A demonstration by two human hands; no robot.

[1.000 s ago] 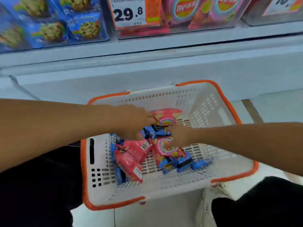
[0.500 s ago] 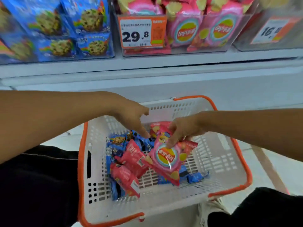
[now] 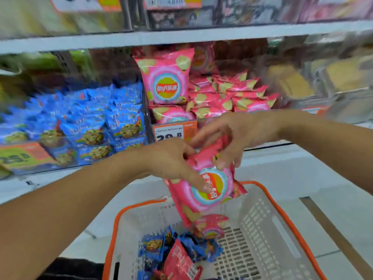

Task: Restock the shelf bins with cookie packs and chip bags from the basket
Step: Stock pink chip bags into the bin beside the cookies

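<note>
Two hands [image 3: 171, 158] [image 3: 238, 136] grip one chip bag [image 3: 203, 190] above basket [image 3: 282, 215].

The pink chip bag [image 3: 203, 188] is now out of the basket [image 3: 282, 223], raised toward the shelf. Both the left hand [image 3: 173, 160] and right hand [image 3: 234, 136] now grip it.

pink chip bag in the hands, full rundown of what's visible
The pink chip bag is glossy film with pale chip pictures and a round red-and-yellow logo ringed in blue and white. It looks puffed and sealed. It hangs tilted, logo turned sideways, above the white basket and in front of the shelf. The left hand grips its upper left side, one finger across the logo; the right hand pinches its top.
</note>
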